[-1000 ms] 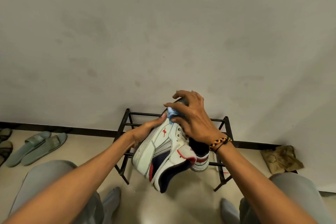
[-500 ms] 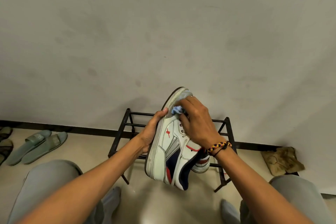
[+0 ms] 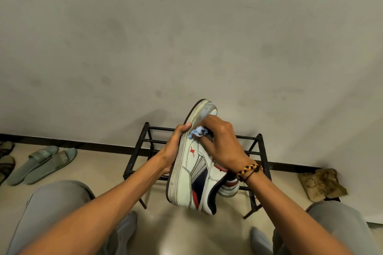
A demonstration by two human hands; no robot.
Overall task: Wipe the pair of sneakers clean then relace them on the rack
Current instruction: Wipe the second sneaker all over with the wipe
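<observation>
Above the rack [image 3: 259, 141], the left hand [image 3: 173, 149] is gripping the sneaker [image 3: 192, 174] by its sole, toe pointing up and away, while the right hand [image 3: 222, 145] is pinching a blue cloth [image 3: 198, 131] against its upper side.

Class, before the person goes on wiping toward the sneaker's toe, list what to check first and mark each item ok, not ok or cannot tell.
1. Left hand grips the held sneaker by its sole: ok.
2. Right hand presses the blue cloth on the upper: ok.
3. Toe cap showing and reachable above the cloth: ok.
4. Laces out of the eyelets: cannot tell, hand covers them.
5. Second sneaker resting on the rack: ok.
6. Cloth damp enough: cannot tell.
</observation>
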